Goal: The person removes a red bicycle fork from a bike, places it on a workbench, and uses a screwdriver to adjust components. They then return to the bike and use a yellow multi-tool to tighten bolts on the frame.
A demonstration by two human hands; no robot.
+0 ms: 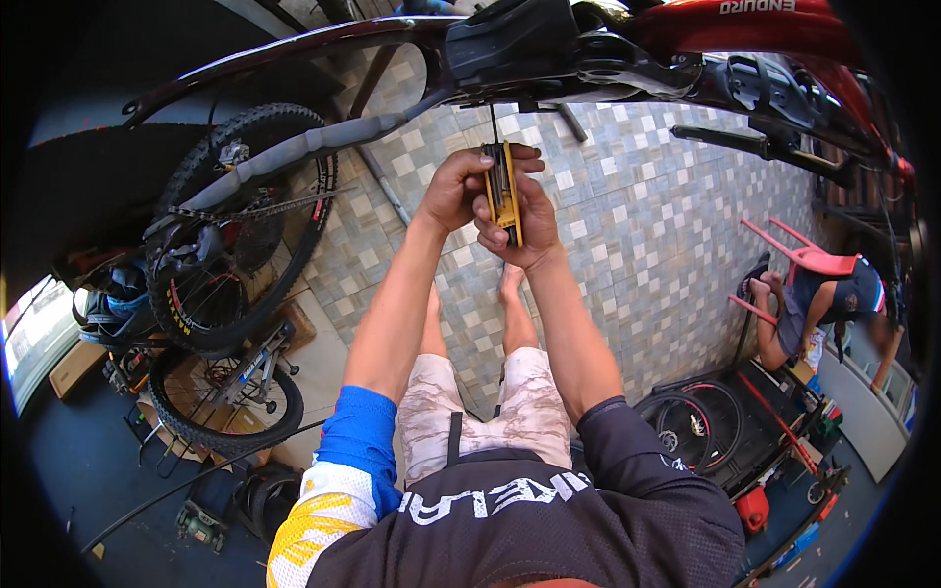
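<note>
Both hands hold a yellow and black folding hex key set, raised in front of me. My left hand is closed on its left side, with the thumb near the upper end. My right hand wraps the right side and lower end, some fingers hidden behind it. One thin dark key sticks up from its top toward the underside of a dark red bicycle frame. Whether the key tip touches the frame, I cannot tell. Grey padding covers one lower tube of the frame.
Left stands a bicycle with a knobbly tyre, above another wheel. Right, another person sits by a red chair. Wheels and a red container lie lower right. The floor is tiled.
</note>
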